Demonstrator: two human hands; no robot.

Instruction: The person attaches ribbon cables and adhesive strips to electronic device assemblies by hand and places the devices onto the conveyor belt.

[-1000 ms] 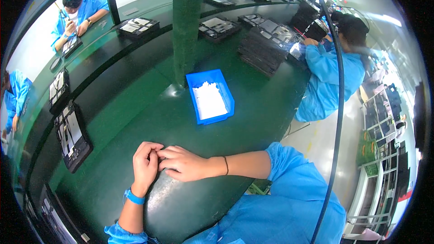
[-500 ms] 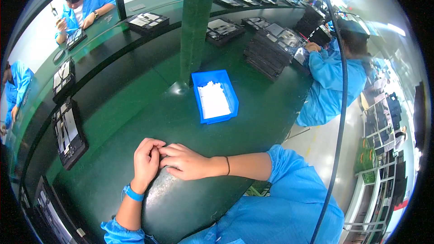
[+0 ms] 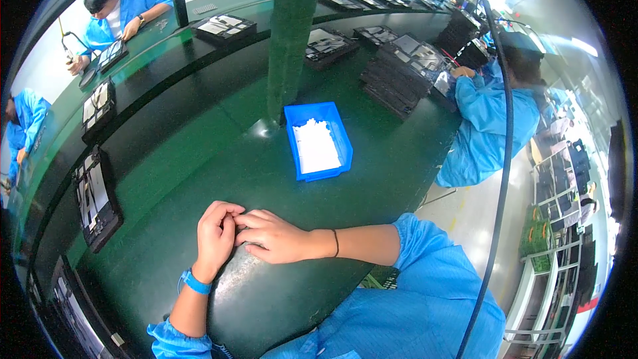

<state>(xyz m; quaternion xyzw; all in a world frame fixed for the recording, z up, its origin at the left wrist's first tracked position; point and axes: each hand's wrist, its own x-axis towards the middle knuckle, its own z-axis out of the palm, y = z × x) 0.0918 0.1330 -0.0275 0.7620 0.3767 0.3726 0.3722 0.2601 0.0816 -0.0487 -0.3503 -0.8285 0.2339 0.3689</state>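
My left hand (image 3: 216, 236) rests on the dark green tabletop (image 3: 199, 173), its fingers curled inward. A blue band (image 3: 196, 282) circles that wrist. My right hand (image 3: 276, 238) lies beside it, palm down, with the thumb apart and the fingertips touching the left hand's fingers. The space inside the left hand is hidden, so I cannot see whether it holds anything. A thin dark band (image 3: 335, 243) is around my right wrist. Beyond my hands stands a blue plastic bin (image 3: 340, 159) with a heap of small white pieces (image 3: 316, 146) in it.
A green post (image 3: 287, 46) rises behind the bin. Stacked black trays (image 3: 395, 90) with flat parts stand at the back right, near a co-worker in blue (image 3: 488, 116). More black trays (image 3: 98, 199) line the left track. A dark cable (image 3: 502, 179) hangs on the right.
My hands keep their position. On the left track, one black tray has moved farther away, and the one nearer me has shifted slightly left. The far-left co-worker's head and hand have lowered.
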